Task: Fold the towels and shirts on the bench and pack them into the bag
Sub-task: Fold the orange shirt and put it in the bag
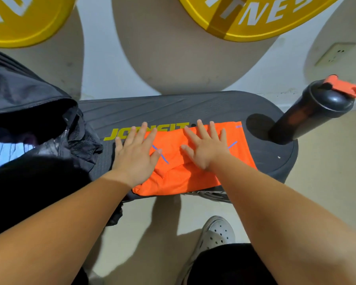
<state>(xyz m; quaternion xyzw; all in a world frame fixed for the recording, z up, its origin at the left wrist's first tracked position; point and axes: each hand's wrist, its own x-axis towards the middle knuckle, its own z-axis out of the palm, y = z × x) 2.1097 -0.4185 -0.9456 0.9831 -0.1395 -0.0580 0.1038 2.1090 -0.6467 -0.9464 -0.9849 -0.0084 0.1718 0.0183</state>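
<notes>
You're standing in a gym: lettered yellow discs (255, 31) are hanging behind, and a shaker bottle (308, 118) is sitting at the right edge of the exercise bench (173, 108).

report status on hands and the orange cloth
Both open: left hand and right hand pressing flat on the orange cloth. Cloth folded on the bench, not yet in the bag, open at left. On bench's right end, shaker bottle, clear of cloth.

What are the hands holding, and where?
Nothing gripped. Left hand and right hand lie flat, fingers straight, on the orange cloth: left at its left edge, right near its middle.
</notes>
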